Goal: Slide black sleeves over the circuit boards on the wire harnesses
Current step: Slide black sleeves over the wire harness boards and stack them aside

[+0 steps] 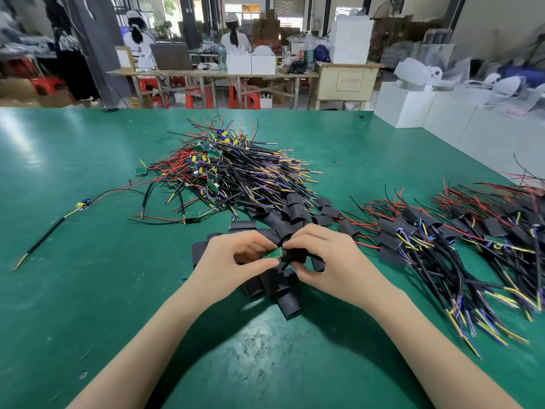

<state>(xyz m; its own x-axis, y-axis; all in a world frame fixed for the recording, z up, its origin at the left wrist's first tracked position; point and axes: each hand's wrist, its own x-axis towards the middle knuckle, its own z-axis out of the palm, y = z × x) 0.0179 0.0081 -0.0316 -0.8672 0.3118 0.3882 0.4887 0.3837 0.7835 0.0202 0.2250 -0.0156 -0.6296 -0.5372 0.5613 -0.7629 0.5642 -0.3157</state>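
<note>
A small green circuit board [272, 253] is pinched between the thumb and fingers of my left hand [233, 261]. Right beside it, my right hand [321, 258] grips a black sleeve [295, 255], whose open end meets the board's right end. A black cable runs out of the sleeve under my right hand. Loose black sleeves [280, 290] lie on the green table [88, 290] under and around both hands. A big pile of bare wire harnesses [230, 169] with green boards lies behind.
Harnesses with sleeves on them [442, 240] lie in rows at the right. One single harness [59, 219] lies stretched out at the left. White boxes [442, 110] stand past the table's far right edge. Two people sit at a bench far behind.
</note>
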